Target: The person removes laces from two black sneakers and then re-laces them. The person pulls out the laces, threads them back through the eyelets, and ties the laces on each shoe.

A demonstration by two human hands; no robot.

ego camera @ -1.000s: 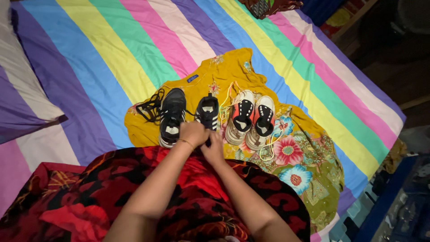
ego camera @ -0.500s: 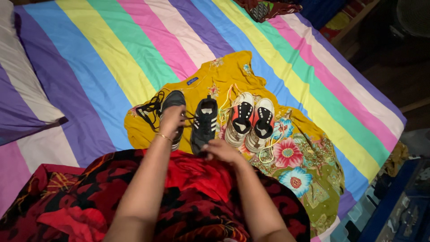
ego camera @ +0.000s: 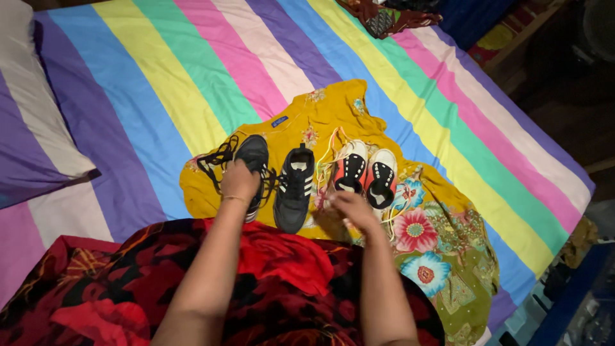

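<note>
Head view: left hand (ego camera: 240, 181) fingers closed on black shoe (ego camera: 255, 156); right hand (ego camera: 349, 206) loosely curled, touching white sneaker (ego camera: 348, 168).

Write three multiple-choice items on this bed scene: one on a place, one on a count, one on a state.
1. What do the shoes rest on?
A. a bare wooden floor
B. a yellow flowered cloth
C. a grey pillow

2. How many shoes are in view?
A. two
B. six
C. four

3. What is the left hand doing?
A. resting on a black shoe
B. hanging free in the air
C. gripping the pillow

Answers:
1 B: all the shoes lie on the yellow flowered cloth spread over the striped sheet.
2 C: two black shoes and two white-and-orange shoes.
3 A: the left hand lies over the leftmost black shoe; the right hand is by the white pair.
</note>
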